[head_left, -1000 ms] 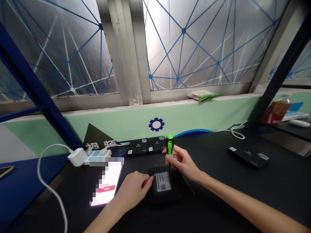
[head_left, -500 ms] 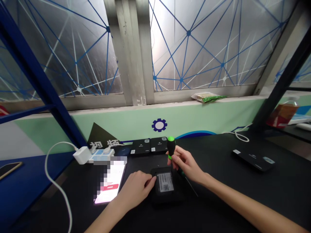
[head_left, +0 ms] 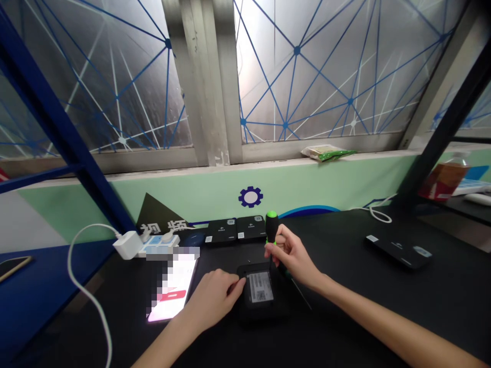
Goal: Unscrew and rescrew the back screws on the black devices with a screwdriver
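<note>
A black-and-green screwdriver [head_left: 272, 225] stands nearly upright in my right hand [head_left: 293, 255], my fingers closed round its lower handle. Its shaft points down at the upper right corner of a black box-shaped device [head_left: 257, 312], which has a white printed label [head_left: 261, 286] in a recess. My left hand [head_left: 220, 291], fingers curled, presses against the device's left edge. Just beyond the device lies a tiny object [head_left: 249, 261], perhaps a screw. A second screwdriver [head_left: 301, 294] lies to the right on the table, its green handle partly hidden under my right hand.
Two black flat boxes [head_left: 220, 232] stand side by side at the back, and another black device [head_left: 399, 250] lies at the right. Left of my hands are a lit phone [head_left: 174, 291], a power strip [head_left: 159, 245] and a white charger [head_left: 128, 245] with its cable.
The screwdriver has turned slightly in my right fingers, and its handle stands a touch higher. My left hand and the device stay in place; the whole view has shifted a little.
</note>
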`<state>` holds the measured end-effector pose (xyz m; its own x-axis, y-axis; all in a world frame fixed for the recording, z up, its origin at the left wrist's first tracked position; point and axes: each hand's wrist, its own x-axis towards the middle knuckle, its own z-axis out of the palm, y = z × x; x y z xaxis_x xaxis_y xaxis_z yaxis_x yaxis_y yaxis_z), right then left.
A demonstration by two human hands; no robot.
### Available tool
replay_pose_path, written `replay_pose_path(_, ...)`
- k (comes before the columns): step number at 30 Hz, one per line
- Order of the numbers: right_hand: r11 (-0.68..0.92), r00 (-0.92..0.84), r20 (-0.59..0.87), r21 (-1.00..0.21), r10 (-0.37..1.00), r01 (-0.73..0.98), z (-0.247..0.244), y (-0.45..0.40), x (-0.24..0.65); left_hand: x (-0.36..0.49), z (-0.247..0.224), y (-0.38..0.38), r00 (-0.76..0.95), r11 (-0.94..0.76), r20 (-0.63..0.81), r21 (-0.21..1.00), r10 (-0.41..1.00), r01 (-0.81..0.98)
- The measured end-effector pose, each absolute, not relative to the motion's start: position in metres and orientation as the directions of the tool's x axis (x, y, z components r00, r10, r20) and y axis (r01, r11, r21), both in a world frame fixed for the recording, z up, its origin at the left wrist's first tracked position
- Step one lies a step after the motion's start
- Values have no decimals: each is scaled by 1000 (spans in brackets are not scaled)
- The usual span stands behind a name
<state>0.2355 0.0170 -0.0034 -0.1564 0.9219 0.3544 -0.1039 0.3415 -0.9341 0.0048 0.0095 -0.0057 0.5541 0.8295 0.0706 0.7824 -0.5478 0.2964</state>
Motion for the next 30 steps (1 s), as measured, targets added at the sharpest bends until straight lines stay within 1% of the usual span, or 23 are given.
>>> replay_pose_path(6,373,-305,371,-926,877,-55,0,16,243,5,-6,10,561,-555,68,291,825,780)
replay_pose_path(11,377,-289,383,-923,877,-77,2,16,243,4,-7,11,564,-554,62,296,824,778)
replay_pose_path(18,279,-238,314,-945,919,-170,-1,21,238,6,-4,10,553,-546,63,284,831,788)
replay_pose_path(23,255,-292,294,-953,910,-163,0,24,242,6,-4,10,550,-538,52,299,834,788)
replay_pose_path(30,296,-381,333,-943,863,-155,2,26,250,6,-5,11,557,-542,45,301,830,784)
